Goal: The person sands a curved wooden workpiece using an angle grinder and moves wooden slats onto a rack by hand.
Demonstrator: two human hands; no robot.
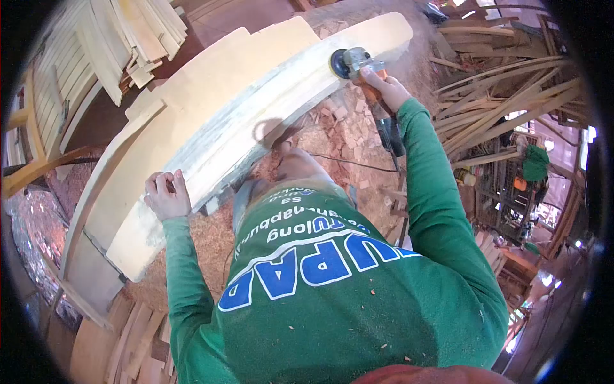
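As I look down through the head camera, reading the clock from mid-view, a long curved wooden piece (217,150) sweeps from 8 to 1 o'clock. At 1 o'clock the right hand (385,91) has its fingers wrapped around a power tool (357,57); its round disc (338,64) sits over the pale face, short of the far end, though I can't tell whether it touches. At 9 o'clock the left hand (167,194) is at the piece, fingers bent and grasping nothing I can see. Between the hands I have a long run of face. A leg (300,163) crowds the near edge at 12. A dark cord (358,164) trails at 2 o'clock; farther out that way, curved strips (505,105) bound my room. Stacked slats (105,48) stand beyond the far edge at 10.
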